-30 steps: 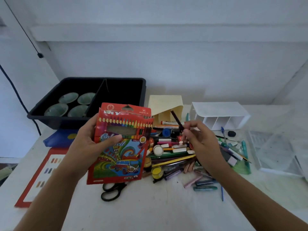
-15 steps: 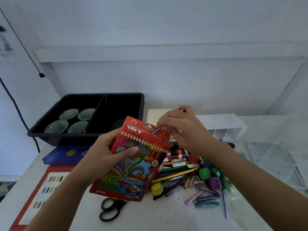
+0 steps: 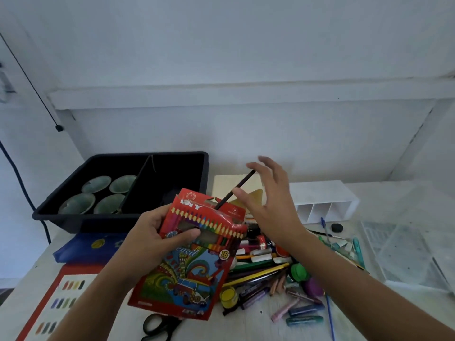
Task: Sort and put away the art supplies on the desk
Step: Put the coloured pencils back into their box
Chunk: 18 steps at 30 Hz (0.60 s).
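The red coloured-pencil box [image 3: 192,271], printed with a row of pencil tips, a rainbow swirl and a small van, is held tilted above the desk [image 3: 248,326], in front of the pile of loose crayons and pens [image 3: 258,273], with a dark pencil [image 3: 242,182] sticking up slantwise out of its torn top flap. The left hand [image 3: 150,239] grips the box from the left side, its thumb pressed across the front. The right hand [image 3: 273,205] hovers just beside the pencil's shaft, fingers spread and holding nothing.

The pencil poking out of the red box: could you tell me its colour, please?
The pencil in the red box looks black; the head view shows it best.
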### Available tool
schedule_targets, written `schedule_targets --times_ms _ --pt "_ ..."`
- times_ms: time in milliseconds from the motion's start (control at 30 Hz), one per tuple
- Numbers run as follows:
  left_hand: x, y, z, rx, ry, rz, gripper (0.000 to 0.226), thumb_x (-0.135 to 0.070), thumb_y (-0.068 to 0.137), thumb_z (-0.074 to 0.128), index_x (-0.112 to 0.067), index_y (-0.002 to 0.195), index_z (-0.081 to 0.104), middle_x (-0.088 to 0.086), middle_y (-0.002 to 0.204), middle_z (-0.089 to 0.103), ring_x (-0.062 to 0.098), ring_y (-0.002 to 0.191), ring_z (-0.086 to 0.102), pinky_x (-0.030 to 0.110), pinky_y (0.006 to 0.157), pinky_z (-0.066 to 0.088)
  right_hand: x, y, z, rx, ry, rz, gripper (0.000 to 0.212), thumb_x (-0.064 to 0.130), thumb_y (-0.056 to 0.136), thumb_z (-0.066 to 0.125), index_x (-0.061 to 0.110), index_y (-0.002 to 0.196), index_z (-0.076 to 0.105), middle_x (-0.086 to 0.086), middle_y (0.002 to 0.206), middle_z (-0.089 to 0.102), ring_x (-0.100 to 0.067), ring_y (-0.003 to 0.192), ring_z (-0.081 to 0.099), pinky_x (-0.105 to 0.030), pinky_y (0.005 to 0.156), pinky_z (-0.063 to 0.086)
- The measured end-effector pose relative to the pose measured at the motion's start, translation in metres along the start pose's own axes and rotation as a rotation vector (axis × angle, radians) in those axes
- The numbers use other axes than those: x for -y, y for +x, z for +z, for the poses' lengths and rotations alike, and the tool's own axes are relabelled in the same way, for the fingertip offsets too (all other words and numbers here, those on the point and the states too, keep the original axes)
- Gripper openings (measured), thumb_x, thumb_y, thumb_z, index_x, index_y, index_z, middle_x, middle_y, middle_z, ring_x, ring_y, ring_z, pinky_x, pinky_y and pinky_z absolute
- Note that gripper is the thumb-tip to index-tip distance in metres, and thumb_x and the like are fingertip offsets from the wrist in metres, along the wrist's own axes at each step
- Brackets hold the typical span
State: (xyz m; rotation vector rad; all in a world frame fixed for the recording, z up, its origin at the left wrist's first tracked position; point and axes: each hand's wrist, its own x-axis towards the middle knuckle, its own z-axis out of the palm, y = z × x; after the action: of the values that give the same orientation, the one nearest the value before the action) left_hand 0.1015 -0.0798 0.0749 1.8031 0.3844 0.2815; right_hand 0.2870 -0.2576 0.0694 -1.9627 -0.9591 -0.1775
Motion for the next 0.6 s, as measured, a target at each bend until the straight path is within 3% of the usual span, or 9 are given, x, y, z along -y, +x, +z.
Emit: schedule_targets --times_ms 67,133,200,300,433,500,600 --pt "0.001 0.000 -0.001 0.008 -0.014 -0.017 0.027 -0.033 0.080 0.081 -0.038 0.104 0.069 0.002 0.105 0.078 0.024 0.092 0.078 0.039 0.075 0.064 0.002 -0.002 0.003 0.052 0.291 0.286 0.056 0.059 0.086 0.065 0.037 0.133 0.045 0.012 0.138 0.047 -0.003 0.122 0.051 -0.024 0.095 0.046" --pt "0.000 -0.001 0.001 0.024 -0.032 -0.020 0.026 -0.032 0.081 0.081 -0.038 0.103 0.069 0.003 0.105 0.078 0.025 0.091 0.078 0.033 0.072 0.064 0.003 -0.002 0.007 0.138 0.715 0.473 0.045 0.046 0.088 0.069 0.025 0.126 0.055 0.004 0.117 0.065 -0.010 0.097 0.067 -0.028 0.080 0.055" --pt "-0.002 -0.002 0.004 0.036 -0.052 -0.025 0.021 -0.035 0.082 0.078 -0.038 0.101 0.069 0.003 0.105 0.078 0.025 0.091 0.078 0.029 0.071 0.063 0.005 -0.002 0.008 0.176 0.921 0.534 0.028 0.033 0.095 0.065 0.011 0.112 0.065 -0.003 0.099 0.068 -0.017 0.086 0.064 -0.032 0.079 0.055" --pt "-0.004 -0.002 0.009 0.053 -0.117 -0.061 0.017 -0.046 0.088 0.065 -0.034 0.098 0.070 0.007 0.104 0.078 0.029 0.091 0.077 0.030 0.070 0.063 0.008 -0.001 0.011 0.108 0.917 0.518 0.020 0.029 0.099 0.060 0.010 0.097 0.064 -0.009 0.094 0.060 -0.021 0.084 0.052 -0.037 0.079 0.049" --pt "-0.007 -0.001 0.011 0.049 -0.204 -0.117 0.024 -0.052 0.089 0.059 -0.034 0.101 0.070 0.009 0.106 0.077 0.032 0.094 0.077 0.032 0.070 0.063 0.014 -0.003 0.010 0.042 0.841 0.498 0.021 0.030 0.100 0.057 0.010 0.098 0.062 0.003 0.087 0.061 -0.014 0.084 0.052 -0.030 0.078 0.043" --pt "-0.007 0.000 0.011 0.054 -0.221 -0.135 0.026 -0.052 0.089 0.059 -0.033 0.104 0.070 0.010 0.108 0.077 0.033 0.096 0.076 0.035 0.072 0.064 0.017 -0.006 0.009 0.116 0.790 0.438 0.020 0.028 0.101 0.056 0.010 0.096 0.062 0.005 0.088 0.065 -0.008 0.084 0.059 -0.022 0.073 0.046" --pt "-0.008 0.003 0.011 0.044 -0.211 -0.123 0.025 -0.050 0.092 0.058 -0.031 0.103 0.070 0.012 0.108 0.076 0.034 0.096 0.076 0.038 0.073 0.064 0.021 -0.012 0.008 0.298 0.606 0.339 0.020 0.024 0.101 0.056 0.005 0.096 0.062 -0.005 0.093 0.066 -0.014 0.088 0.065 -0.020 0.068 0.055"
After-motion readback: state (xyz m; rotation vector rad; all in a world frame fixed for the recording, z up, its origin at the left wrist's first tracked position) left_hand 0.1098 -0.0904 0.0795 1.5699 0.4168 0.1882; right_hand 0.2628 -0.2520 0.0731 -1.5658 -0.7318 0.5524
